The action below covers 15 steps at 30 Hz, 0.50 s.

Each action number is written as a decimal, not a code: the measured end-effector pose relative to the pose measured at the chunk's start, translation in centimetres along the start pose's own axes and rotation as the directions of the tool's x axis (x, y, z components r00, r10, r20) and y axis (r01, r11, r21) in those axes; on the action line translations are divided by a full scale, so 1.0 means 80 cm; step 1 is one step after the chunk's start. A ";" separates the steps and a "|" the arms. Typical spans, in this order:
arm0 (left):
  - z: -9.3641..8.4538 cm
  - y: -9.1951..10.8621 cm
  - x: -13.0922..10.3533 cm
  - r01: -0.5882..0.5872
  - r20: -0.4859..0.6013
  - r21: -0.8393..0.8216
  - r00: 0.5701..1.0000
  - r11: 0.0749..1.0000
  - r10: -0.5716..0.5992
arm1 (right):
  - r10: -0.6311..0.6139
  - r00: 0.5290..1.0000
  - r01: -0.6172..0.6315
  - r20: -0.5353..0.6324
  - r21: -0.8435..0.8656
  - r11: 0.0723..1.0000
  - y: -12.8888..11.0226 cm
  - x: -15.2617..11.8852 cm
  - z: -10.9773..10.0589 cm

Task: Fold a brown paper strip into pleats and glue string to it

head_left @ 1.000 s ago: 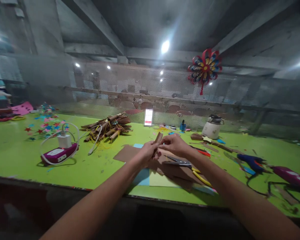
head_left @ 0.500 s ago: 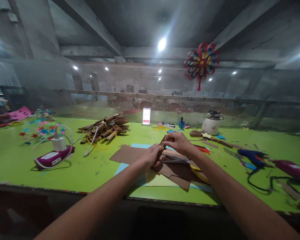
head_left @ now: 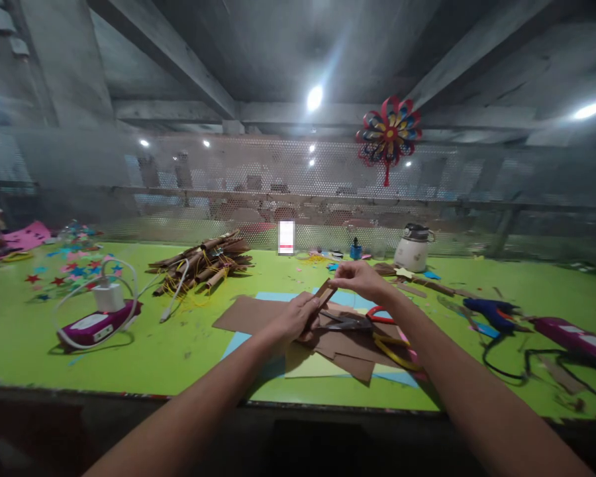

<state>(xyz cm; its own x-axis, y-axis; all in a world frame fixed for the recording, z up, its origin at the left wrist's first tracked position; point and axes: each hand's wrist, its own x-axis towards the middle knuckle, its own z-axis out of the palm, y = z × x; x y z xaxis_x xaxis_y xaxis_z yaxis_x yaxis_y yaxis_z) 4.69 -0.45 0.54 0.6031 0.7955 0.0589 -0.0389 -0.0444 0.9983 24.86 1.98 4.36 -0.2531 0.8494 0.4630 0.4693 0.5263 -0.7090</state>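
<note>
My left hand (head_left: pixel 300 318) is closed around a narrow brown paper roll (head_left: pixel 324 291) that slants up to the right. At its top end, the fingertips of my right hand (head_left: pixel 355 277) are pinched on the roll. Beneath my hands lie flat sheets of brown paper (head_left: pixel 243 313), with light blue and pale yellow sheets (head_left: pixel 310 366) under them. Scissors (head_left: pixel 350 323) with one red and one yellow handle rest on the brown paper, just right of my left hand.
Brown rolls with yellow string (head_left: pixel 211 265) are piled at the back left, beside paper stars (head_left: pixel 74 270) and a purple power strip (head_left: pixel 99 326). On the right are a white kettle (head_left: pixel 411 252), a blue glue gun (head_left: pixel 491 311) and another purple strip (head_left: pixel 571 336).
The view has shifted slightly. More of the paper roll shows between my hands, and my right hand has moved a little away from my left. The red scissor handle is now uncovered.
</note>
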 end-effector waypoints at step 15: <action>-0.008 0.008 -0.008 0.020 0.092 -0.130 0.996 0.991 -0.009 | 0.119 0.992 -0.104 -0.051 0.236 0.966 0.005 -0.005 0.002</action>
<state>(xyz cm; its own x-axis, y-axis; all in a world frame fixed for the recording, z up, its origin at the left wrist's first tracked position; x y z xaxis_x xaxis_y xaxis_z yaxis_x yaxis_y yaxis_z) 3.80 -0.57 1.18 0.6739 0.7371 0.0505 -0.1295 0.0505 0.9903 24.99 1.87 3.81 -0.1525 0.9029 0.4019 0.2800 0.4294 -0.8586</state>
